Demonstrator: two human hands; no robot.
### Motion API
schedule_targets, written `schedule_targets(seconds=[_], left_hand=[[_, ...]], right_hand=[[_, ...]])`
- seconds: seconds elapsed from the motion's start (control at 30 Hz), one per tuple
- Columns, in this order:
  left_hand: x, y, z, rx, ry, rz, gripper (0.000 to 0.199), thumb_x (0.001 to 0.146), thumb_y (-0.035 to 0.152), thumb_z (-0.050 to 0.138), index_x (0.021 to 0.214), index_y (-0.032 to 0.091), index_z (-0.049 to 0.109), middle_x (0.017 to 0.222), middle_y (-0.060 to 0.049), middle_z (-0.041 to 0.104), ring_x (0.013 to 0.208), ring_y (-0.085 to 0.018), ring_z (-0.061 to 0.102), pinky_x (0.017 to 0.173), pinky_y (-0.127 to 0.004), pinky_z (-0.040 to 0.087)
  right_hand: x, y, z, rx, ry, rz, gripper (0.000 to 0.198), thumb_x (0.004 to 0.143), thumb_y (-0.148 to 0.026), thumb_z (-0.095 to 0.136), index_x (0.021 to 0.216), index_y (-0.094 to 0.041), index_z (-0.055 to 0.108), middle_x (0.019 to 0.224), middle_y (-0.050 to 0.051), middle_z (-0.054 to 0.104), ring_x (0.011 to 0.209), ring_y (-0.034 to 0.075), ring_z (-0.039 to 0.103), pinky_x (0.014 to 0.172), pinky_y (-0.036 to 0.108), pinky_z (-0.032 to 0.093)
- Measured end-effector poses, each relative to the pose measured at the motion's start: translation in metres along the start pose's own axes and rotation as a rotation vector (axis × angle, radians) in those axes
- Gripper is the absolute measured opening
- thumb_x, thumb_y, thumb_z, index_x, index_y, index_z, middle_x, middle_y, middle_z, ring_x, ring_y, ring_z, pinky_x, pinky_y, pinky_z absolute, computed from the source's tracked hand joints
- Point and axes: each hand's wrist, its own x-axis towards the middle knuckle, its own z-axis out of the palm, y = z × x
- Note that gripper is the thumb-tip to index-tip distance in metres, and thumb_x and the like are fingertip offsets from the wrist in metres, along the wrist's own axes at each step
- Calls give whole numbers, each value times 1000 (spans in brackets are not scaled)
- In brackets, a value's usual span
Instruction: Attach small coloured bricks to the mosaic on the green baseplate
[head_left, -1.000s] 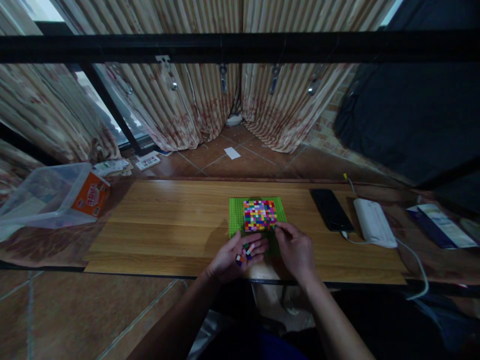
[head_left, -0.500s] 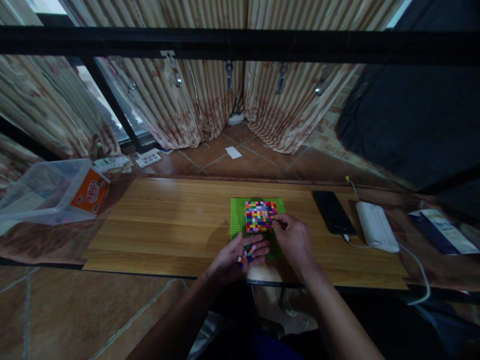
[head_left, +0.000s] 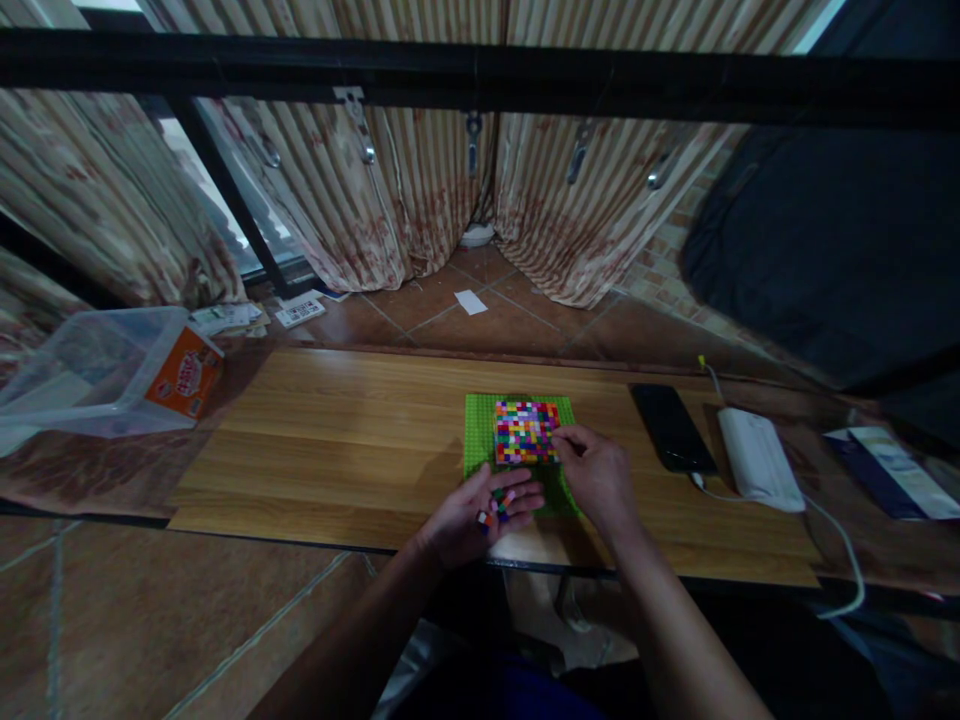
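Note:
A green studded baseplate lies on the wooden board, bearing a dense block of small multicoloured building bricks. My left hand is palm up at the plate's near edge, fingers spread, with several loose bricks resting on the palm and fingers. Over the right side of the plate, my right hand has thumb and forefinger pinched together at the right edge of the brick block. Whatever sits between those fingertips is too small and hidden to make out.
On the wooden tabletop, a black phone with a cable lies right of the plate, beside a white power bank. A clear plastic bin stands at the left. A blue and white packet is at the far right.
The view has shifted slightly, so the scene sits a little differently. My right hand stays pinched at the block's right edge; my left hand still holds the loose bricks on its palm.

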Motion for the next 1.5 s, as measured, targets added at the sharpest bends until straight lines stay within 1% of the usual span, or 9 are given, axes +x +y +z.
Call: schedule_targets(seconds=[0.57, 0.83, 0.97, 1.03, 1.1, 1.23, 1.3, 1.4, 1.5], left_hand=[[-1, 0, 4, -3, 44, -8, 52, 91, 48, 38, 120, 9, 57, 125, -17, 56, 118, -26, 51, 105, -40, 27], [1, 1, 1, 13, 50, -14, 53, 91, 48, 37, 122, 9, 56, 123, -18, 58, 114, -26, 54, 102, -40, 31], [1, 1, 1, 8, 59, -4, 55, 91, 49, 35, 121, 8, 55, 124, -18, 57, 116, -26, 53, 102, -40, 31], [0, 1, 2, -5, 62, -2, 57, 91, 50, 34, 122, 7, 55, 123, -18, 57, 116, -26, 52, 102, -39, 32], [0, 1, 3, -22, 48, -6, 57, 91, 51, 33, 123, 8, 54, 119, -17, 60, 113, -25, 54, 99, -38, 34], [1, 1, 4, -70, -14, -7, 58, 92, 51, 30, 122, 8, 54, 108, -14, 63, 96, -18, 60, 87, -30, 42], [1, 2, 4, -92, -9, 7, 57, 92, 51, 29, 121, 9, 55, 105, -13, 63, 86, -15, 60, 78, -24, 44], [2, 3, 4, -93, 21, 1, 56, 91, 52, 33, 120, 10, 56, 101, -11, 63, 78, -13, 58, 68, -21, 44], [2, 4, 3, -93, 21, -18, 56, 89, 53, 37, 123, 11, 55, 98, -10, 62, 77, -13, 57, 63, -20, 44]], right_hand=[[3, 4, 6, 204, 68, 181, 19, 71, -31, 59, 76, -17, 70, 73, 7, 71, 65, 19, 64, 63, 30, 47], [11, 8, 5, 178, 38, 188, 19, 69, -30, 59, 75, -16, 70, 66, 6, 69, 56, 18, 61, 55, 28, 44], [3, 8, 6, 192, 95, 184, 22, 71, -33, 60, 81, -16, 68, 70, 7, 70, 61, 19, 63, 57, 29, 47], [-8, 6, 7, 232, 140, 155, 22, 74, -34, 58, 84, -16, 67, 76, 8, 71, 67, 20, 65, 62, 30, 49], [-24, 1, 7, 271, 121, 83, 22, 79, -33, 55, 87, -17, 67, 84, 8, 71, 76, 20, 66, 70, 32, 51], [-53, -9, 3, 205, -151, -118, 22, 85, -25, 49, 97, -22, 68, 97, 6, 68, 88, 19, 63, 80, 35, 50], [-60, -12, 3, 134, -243, -226, 26, 85, -19, 48, 102, -25, 67, 102, 5, 65, 94, 20, 60, 84, 37, 49], [-62, -11, 7, 34, -283, -323, 28, 84, -16, 49, 104, -26, 66, 105, 6, 63, 98, 22, 57, 86, 40, 48], [-60, -7, 14, -34, -271, -352, 24, 84, -18, 51, 100, -25, 67, 101, 6, 62, 97, 23, 56, 84, 39, 48]])
